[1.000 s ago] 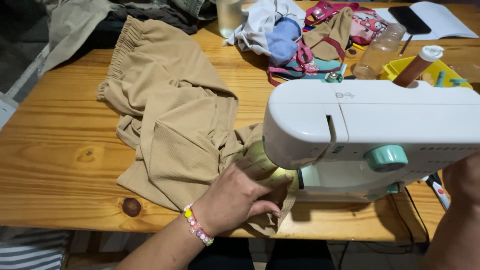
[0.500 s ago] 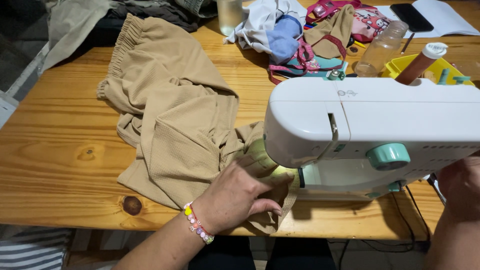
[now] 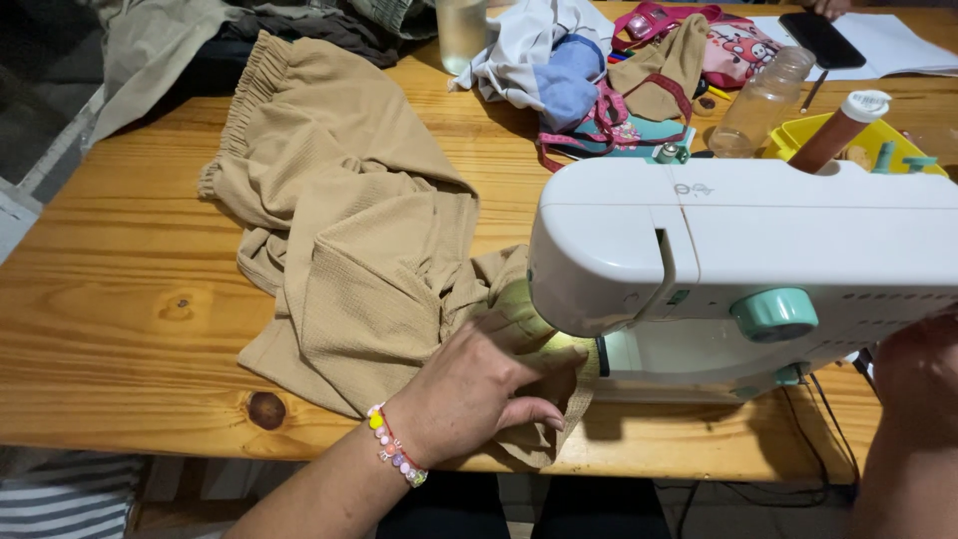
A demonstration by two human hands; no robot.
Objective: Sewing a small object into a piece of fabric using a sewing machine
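On the wooden table [image 3: 120,329], tan elastic-waist shorts [image 3: 349,240] spread beside the white sewing machine [image 3: 738,250], whose body hides the needle, while the left hand [image 3: 479,394] presses fabric flat, fingers spread; the right hand [image 3: 913,374] is unclear.

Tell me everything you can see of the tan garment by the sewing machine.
The tan garment looks like a textured woven cloth, crumpled and folded over itself on the wooden table. An elastic gathered band runs along its far left edge. Its near right end passes under the head of the white sewing machine, lit yellow-green there. The left hand presses flat on that end; the needle is hidden.
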